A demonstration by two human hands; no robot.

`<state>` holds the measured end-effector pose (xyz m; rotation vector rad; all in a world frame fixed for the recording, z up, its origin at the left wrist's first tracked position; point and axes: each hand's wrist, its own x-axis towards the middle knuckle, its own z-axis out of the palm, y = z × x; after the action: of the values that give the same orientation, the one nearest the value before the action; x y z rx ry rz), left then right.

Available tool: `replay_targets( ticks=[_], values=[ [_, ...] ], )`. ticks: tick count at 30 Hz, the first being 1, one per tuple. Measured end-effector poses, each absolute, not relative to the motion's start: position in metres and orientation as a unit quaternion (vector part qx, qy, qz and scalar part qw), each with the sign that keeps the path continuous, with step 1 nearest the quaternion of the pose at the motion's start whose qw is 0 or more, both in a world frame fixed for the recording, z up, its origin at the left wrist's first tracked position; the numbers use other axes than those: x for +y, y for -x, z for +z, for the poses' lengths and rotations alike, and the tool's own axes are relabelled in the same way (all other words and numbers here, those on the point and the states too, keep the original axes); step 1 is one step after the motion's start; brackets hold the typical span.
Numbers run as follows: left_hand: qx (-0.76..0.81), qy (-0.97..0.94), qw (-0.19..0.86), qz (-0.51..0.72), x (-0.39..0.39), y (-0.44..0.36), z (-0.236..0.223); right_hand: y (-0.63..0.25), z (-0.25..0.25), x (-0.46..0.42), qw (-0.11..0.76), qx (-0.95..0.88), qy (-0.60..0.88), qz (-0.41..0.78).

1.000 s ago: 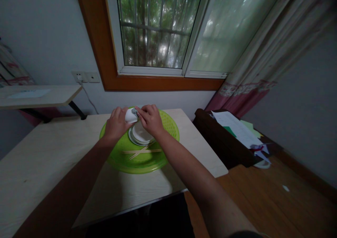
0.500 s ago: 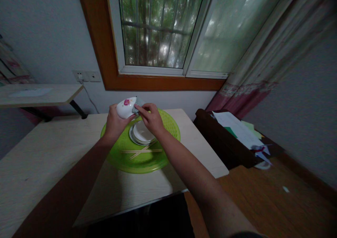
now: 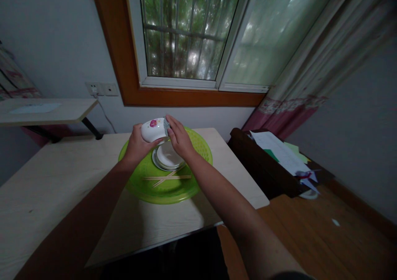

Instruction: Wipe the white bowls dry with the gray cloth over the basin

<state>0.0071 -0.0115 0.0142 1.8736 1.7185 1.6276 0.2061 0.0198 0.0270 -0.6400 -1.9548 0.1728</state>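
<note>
My left hand (image 3: 135, 142) grips a small white bowl with a pink flower (image 3: 153, 130), tipped on its side above a round green basin (image 3: 198, 154). My right hand (image 3: 179, 137) presses a grey cloth (image 3: 166, 125) against the bowl's rim, fingers closed on it. Below both hands, inside the basin, lies a stack of white dishes (image 3: 169, 158). Several wooden chopsticks (image 3: 167, 178) lie across the basin's near part.
The basin sits on a pale wooden table (image 3: 46, 189) under a barred window. A dark wooden box with papers (image 3: 279, 156) stands to the right on the wood floor. A second small table (image 3: 46, 111) is at the far left, by a wall socket.
The bowl has been lifted off the dish stack and turned so its flowered side shows. My right hand with the cloth has slid round to the bowl's right rim.
</note>
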Motion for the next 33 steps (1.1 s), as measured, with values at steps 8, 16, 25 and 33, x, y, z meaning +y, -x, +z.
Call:
replay_targets(
  ticks=[8, 16, 25, 33],
  values=[
    [0.559, -0.652, 0.024, 0.511, -0.010, -0.006, 0.010, -0.200, 0.036, 0.007, 0.478, -0.855, 0.200, -0.001],
    [0.561, -0.633, 0.028, 0.533, -0.010, -0.006, 0.012, -0.200, 0.035, 0.008, 0.475, -0.860, 0.187, -0.024],
    [0.577, -0.576, 0.062, 0.575, -0.016, -0.008, 0.021, -0.202, 0.037, 0.009, 0.501, -0.837, 0.219, 0.018],
    [0.557, -0.569, 0.085, 0.598, -0.021, -0.007, 0.024, -0.208, 0.018, 0.031, 0.525, -0.779, 0.289, 0.183]
  ],
)
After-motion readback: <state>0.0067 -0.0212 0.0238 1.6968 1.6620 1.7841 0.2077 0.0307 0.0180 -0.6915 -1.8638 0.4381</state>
